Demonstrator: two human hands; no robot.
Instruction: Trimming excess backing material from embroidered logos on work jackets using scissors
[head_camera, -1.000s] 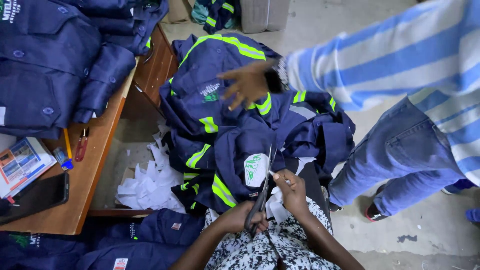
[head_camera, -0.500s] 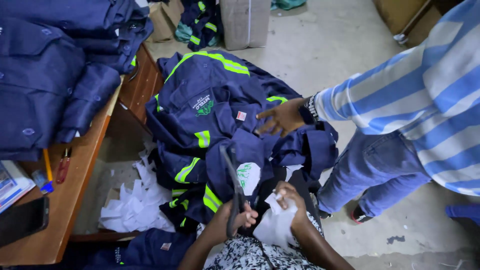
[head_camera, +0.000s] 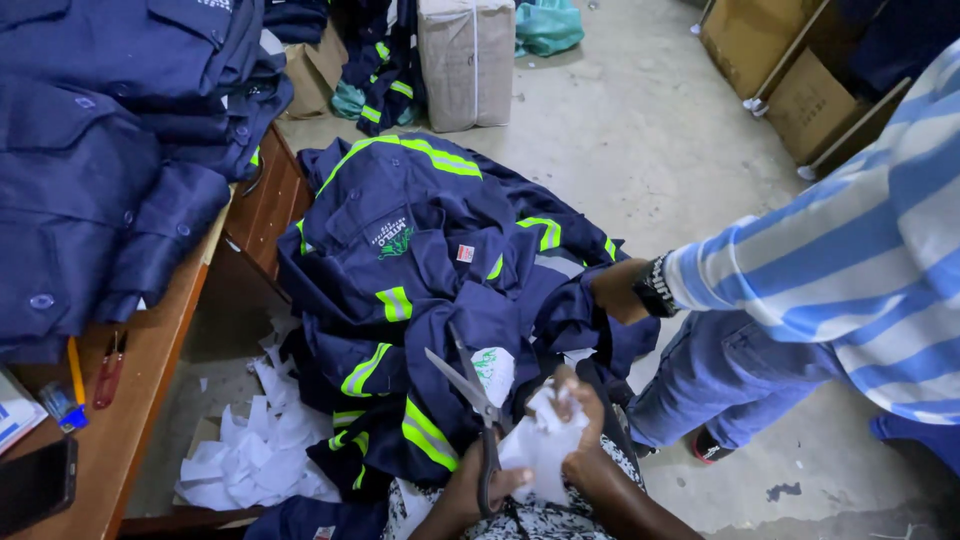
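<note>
- The left hand (head_camera: 478, 492) is closed through the handles of a pair of scissors (head_camera: 470, 392), blades parted and pointing up and away over the pile of navy work jackets (head_camera: 420, 260), apparently so the cut runs away from the body.
- The right hand (head_camera: 582, 428), just right of the scissors, is clenched on a white paper piece (head_camera: 540, 452), bunched and pulled up toward the blades, likely to keep it taut for cutting.
- The jacket pile, with yellow-green reflective stripes, lies on the floor directly beyond the scissors, close enough to reach from the seat.
- A co-worker's hand (head_camera: 612, 290), in a blue-and-white striped sleeve with a dark wristband, grips the right edge of the pile; whether it lifts or only steadies the cloth cannot be told.
- White paper scraps (head_camera: 258, 455) lie heaped on the floor left of the pile, beside the wooden surface (head_camera: 150, 380).
- Folded navy garments (head_camera: 90, 170) are stacked on that surface; a yellow pencil (head_camera: 76, 370) and small red snips (head_camera: 108, 370) rest near its edge.
</note>
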